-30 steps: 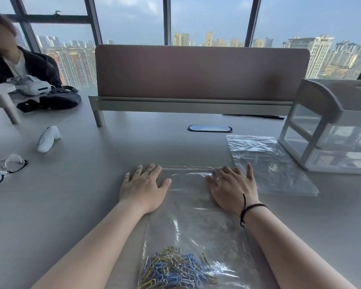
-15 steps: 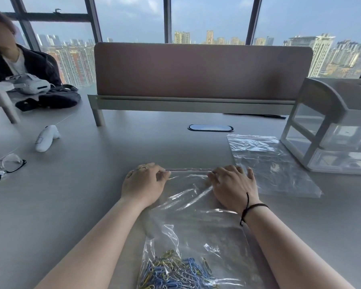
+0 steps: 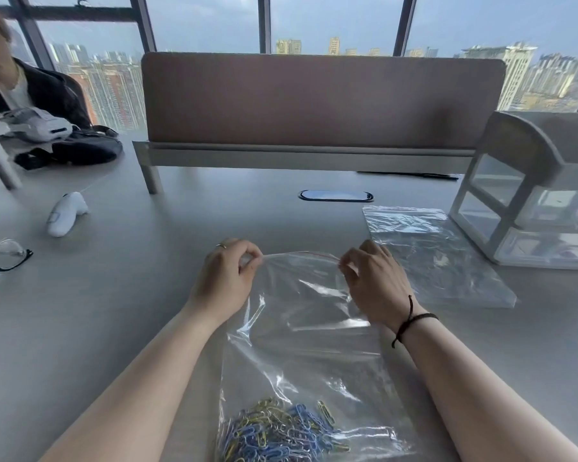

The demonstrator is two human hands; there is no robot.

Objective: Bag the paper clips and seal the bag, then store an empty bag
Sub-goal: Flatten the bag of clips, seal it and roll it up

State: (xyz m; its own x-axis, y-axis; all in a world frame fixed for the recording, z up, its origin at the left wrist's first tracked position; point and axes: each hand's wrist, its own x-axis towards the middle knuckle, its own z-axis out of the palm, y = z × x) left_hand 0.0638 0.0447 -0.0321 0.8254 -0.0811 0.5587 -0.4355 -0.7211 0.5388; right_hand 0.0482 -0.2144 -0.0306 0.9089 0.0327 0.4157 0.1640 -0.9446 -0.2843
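You get soft overcast daylight through windows at top of frame; desk evenly lit, moderately bright. Shadows faint, falling toward you under arms. White glare streaks on clear bag in lower centre and on second bag at right. Wide-angle bowing at edges: window frames lean, organizer at right stretches. Slight overall softness; far skyline hazy.

- paper clips pile cut off by bottom edge
- organizer right of empty bag, cut by right edge
- glasses cut at left edge
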